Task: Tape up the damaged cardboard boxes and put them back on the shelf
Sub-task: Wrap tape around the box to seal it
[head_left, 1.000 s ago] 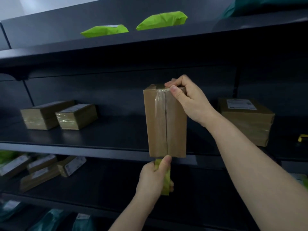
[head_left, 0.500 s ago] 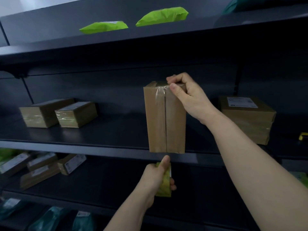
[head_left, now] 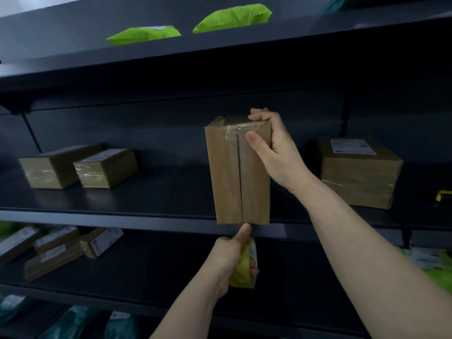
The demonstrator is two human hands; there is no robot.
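Head view: right hand (head_left: 276,148) clamps the upright cardboard box (head_left: 238,172); left hand (head_left: 232,260) grips the tape roll (head_left: 244,267) below it. Best keep the strip taut, centred over the seam.

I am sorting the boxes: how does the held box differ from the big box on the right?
The held box stands upright at the shelf edge, gripped by the right hand; the big box lies flat. The held box shows an open seam; the big box shows a label. Both are brown cardboard with clear tape.
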